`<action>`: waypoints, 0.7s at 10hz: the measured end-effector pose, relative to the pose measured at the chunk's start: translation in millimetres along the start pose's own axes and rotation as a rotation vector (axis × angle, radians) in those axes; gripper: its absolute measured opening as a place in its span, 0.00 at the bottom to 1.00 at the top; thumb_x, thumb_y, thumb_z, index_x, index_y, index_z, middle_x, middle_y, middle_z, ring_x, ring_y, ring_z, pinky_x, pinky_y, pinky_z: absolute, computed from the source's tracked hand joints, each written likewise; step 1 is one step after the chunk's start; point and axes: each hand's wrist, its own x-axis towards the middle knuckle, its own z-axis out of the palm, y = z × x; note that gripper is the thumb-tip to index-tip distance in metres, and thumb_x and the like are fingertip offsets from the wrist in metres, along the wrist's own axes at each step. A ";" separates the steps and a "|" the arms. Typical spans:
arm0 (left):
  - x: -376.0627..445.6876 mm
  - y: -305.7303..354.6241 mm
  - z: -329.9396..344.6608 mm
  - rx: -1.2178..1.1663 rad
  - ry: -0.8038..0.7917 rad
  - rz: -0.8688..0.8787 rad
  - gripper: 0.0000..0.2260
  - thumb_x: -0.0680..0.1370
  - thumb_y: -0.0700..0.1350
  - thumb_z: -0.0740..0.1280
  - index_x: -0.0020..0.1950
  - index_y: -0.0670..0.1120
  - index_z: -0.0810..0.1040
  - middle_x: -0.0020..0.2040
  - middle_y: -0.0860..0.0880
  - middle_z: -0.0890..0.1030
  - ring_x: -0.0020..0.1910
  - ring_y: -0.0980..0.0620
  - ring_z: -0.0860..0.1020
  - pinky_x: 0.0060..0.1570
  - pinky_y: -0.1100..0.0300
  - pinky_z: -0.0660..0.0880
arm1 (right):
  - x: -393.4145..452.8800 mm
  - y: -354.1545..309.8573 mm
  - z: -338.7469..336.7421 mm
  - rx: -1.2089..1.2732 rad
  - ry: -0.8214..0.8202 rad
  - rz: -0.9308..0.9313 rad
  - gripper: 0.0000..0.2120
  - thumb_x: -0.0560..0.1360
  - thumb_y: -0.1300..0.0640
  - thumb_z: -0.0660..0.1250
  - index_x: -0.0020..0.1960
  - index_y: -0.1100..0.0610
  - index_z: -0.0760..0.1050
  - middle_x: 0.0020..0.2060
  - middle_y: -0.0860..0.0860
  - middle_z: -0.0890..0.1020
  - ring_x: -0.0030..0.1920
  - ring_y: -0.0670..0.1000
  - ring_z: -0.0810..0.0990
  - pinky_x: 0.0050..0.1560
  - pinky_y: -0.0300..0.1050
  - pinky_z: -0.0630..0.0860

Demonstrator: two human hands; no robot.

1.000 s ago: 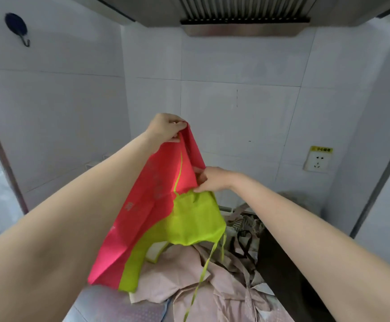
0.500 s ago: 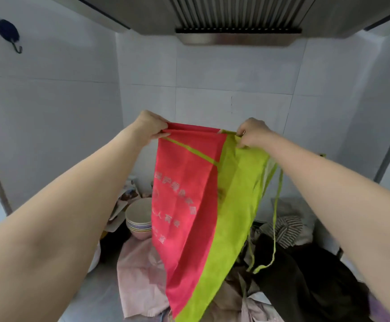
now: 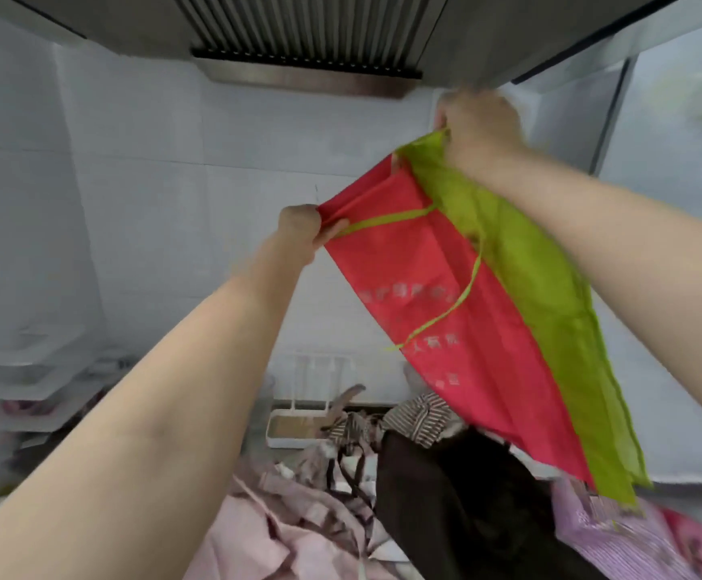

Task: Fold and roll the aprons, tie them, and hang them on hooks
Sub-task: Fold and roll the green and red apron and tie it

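Red-and-green apron [image 3: 458, 311] held aloft over a heap of other aprons [image 3: 387, 500] on the counter. Left hand [image 3: 301, 230] pinches the red top corner; right hand [image 3: 477, 127], raised higher beneath the range hood [image 3: 307, 39], grips the green edge. The cloth hangs slanting toward the right.

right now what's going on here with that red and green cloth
A person holds a red and green apron up in the air. The left hand pinches its red corner and the right hand grips the green edge higher up, so it hangs slanted. Below lies a heap of other aprons, not yet folded.
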 end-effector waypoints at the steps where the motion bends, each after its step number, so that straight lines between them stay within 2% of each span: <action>1: -8.7 -6.3 -49.7 0.214 0.037 0.127 0.07 0.80 0.39 0.61 0.51 0.36 0.75 0.39 0.46 0.81 0.41 0.49 0.79 0.47 0.57 0.77 | -25.8 -37.7 13.5 0.167 -0.440 -0.183 0.12 0.71 0.65 0.68 0.53 0.59 0.80 0.49 0.53 0.82 0.51 0.56 0.80 0.46 0.42 0.75; 2: -16.2 -29.2 -111.5 0.287 0.170 0.069 0.13 0.79 0.37 0.62 0.63 0.38 0.72 0.55 0.42 0.72 0.50 0.44 0.77 0.50 0.56 0.78 | -69.9 -90.7 57.3 0.265 -0.737 -0.248 0.14 0.69 0.61 0.72 0.55 0.58 0.80 0.45 0.52 0.81 0.44 0.49 0.76 0.35 0.37 0.69; 3: -59.5 -63.5 -190.2 0.408 0.137 -0.257 0.06 0.81 0.43 0.58 0.48 0.45 0.73 0.46 0.47 0.71 0.35 0.49 0.80 0.31 0.57 0.78 | -135.8 -159.7 131.0 0.365 -0.931 -0.250 0.16 0.71 0.60 0.71 0.58 0.63 0.78 0.54 0.58 0.81 0.47 0.52 0.76 0.37 0.40 0.69; 4: -111.2 -103.1 -267.8 0.670 0.175 -0.617 0.11 0.80 0.50 0.60 0.59 0.47 0.70 0.56 0.44 0.73 0.50 0.44 0.77 0.47 0.53 0.75 | -215.7 -234.1 184.9 0.490 -1.036 -0.195 0.16 0.74 0.61 0.67 0.60 0.65 0.76 0.57 0.61 0.80 0.55 0.55 0.79 0.49 0.44 0.73; 5: -157.7 -139.1 -327.1 0.536 0.188 -0.833 0.19 0.78 0.58 0.61 0.56 0.43 0.70 0.56 0.40 0.74 0.47 0.42 0.76 0.43 0.49 0.75 | -287.7 -289.2 207.0 0.599 -1.155 -0.177 0.16 0.75 0.60 0.65 0.61 0.67 0.73 0.59 0.63 0.77 0.61 0.59 0.75 0.60 0.44 0.69; 6: -176.5 -158.5 -353.5 0.726 0.255 -0.769 0.08 0.80 0.45 0.62 0.56 0.43 0.71 0.44 0.45 0.77 0.36 0.50 0.78 0.36 0.61 0.76 | -322.7 -298.5 215.6 0.610 -1.327 -0.302 0.23 0.72 0.59 0.70 0.64 0.64 0.71 0.61 0.60 0.77 0.61 0.58 0.75 0.53 0.43 0.71; 7: -190.4 -176.9 -370.9 0.869 0.297 -0.759 0.05 0.80 0.38 0.60 0.55 0.44 0.68 0.39 0.47 0.76 0.34 0.51 0.77 0.37 0.62 0.74 | -332.6 -284.0 229.7 0.536 -1.378 -0.407 0.21 0.74 0.63 0.67 0.66 0.61 0.71 0.62 0.57 0.76 0.62 0.57 0.75 0.55 0.42 0.71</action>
